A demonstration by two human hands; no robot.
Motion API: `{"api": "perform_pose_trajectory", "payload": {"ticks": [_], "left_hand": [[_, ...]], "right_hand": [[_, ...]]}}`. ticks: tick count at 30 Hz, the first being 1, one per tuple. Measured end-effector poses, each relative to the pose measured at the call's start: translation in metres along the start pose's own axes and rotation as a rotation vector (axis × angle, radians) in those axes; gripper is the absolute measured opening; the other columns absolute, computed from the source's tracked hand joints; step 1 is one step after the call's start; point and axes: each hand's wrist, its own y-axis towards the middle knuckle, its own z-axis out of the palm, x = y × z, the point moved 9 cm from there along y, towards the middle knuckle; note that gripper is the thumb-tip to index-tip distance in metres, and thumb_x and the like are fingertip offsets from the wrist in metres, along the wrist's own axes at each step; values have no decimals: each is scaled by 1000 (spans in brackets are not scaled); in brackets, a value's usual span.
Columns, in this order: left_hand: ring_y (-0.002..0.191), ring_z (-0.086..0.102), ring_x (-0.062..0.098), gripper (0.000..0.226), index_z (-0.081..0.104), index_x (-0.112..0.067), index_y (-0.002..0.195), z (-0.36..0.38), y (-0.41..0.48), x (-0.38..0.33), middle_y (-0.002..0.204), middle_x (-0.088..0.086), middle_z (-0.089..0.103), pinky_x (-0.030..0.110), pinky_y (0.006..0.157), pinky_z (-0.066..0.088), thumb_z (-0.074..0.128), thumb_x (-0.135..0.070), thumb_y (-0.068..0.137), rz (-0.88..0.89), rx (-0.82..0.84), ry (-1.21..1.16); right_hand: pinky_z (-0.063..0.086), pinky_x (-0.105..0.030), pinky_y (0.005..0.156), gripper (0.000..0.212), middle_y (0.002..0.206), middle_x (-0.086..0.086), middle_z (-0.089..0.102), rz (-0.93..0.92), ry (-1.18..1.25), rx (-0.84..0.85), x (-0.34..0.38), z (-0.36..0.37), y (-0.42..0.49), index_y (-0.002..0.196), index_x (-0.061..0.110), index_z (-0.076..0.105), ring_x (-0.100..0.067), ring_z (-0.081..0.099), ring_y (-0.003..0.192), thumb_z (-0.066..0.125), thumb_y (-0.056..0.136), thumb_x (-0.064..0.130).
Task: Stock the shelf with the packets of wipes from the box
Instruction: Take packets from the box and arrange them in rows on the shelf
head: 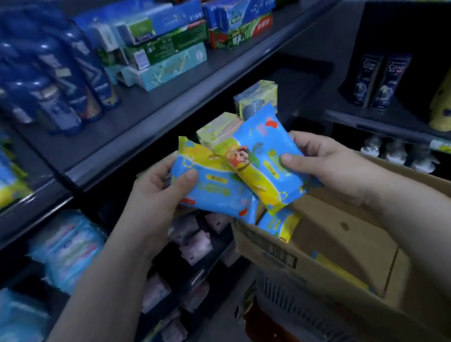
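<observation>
Dark store shelving (180, 88) fills the background, with a cardboard box (348, 234) open in front of it at lower right.

Both hands are up, just above the far-left corner of the box, and each grips one packet of wipes. The left hand (158, 188) pinches the left packet (215, 190) with the thumb on its printed face and the fingers behind. The right hand (321, 160) holds the right packet (269, 157) the same way.

The two blue-and-yellow packets overlap, and the right one's yellow edge lies over the left one. The left packet's long axis slants from upper left down to lower right, towards the box. The right packet stands nearly upright, its top end pointing at the shelving.

A third packet (279, 223) leans inside the box directly below the held pair. The edge of a fourth packet (339, 268) shows deeper inside, against the box's wall.

Beyond the box, two yellow-green packs (256, 97) sit on the shelf behind the hands. Above and to the right of the box stand two dark shampoo bottles (382, 81). Above and left of it are stacked toothpaste cartons (167, 46) and blue bottles (77, 76), too blurred to count.
</observation>
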Motion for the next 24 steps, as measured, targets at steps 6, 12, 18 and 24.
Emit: {"api": "perform_pose_trajectory", "payload": {"ticks": [6,12,18,24], "left_hand": [[68,68,12,29,64,-10,101,-80,-64,-23,82,2,73,24,59,57,60,-20,74,6,-99,-96],[74,70,13,25,59,-10,101,-181,-165,-36,88,2,74,27,64,58,58,-20,78,90,-328,-367],[83,71,22,24,56,-5,114,-328,-286,-64,99,7,72,35,61,59,50,-12,91,121,-604,-109],[66,64,23,12,67,-13,92,-430,-387,-107,82,11,71,32,51,50,59,-22,91,41,-628,332]], "right_hand": [[52,-20,50,13,75,-6,71,-30,44,187,20,117,2,94,1,60,-12,66,59,56,82,5],[57,-28,59,29,81,-10,72,-76,169,241,12,268,6,93,3,63,-17,67,64,66,72,22],[57,-26,63,64,83,-5,74,-133,47,379,18,412,-4,90,13,70,-13,68,67,87,43,52],[49,-38,81,38,97,-9,73,-236,-381,772,48,554,-32,95,17,73,-20,63,85,76,65,41]]}}
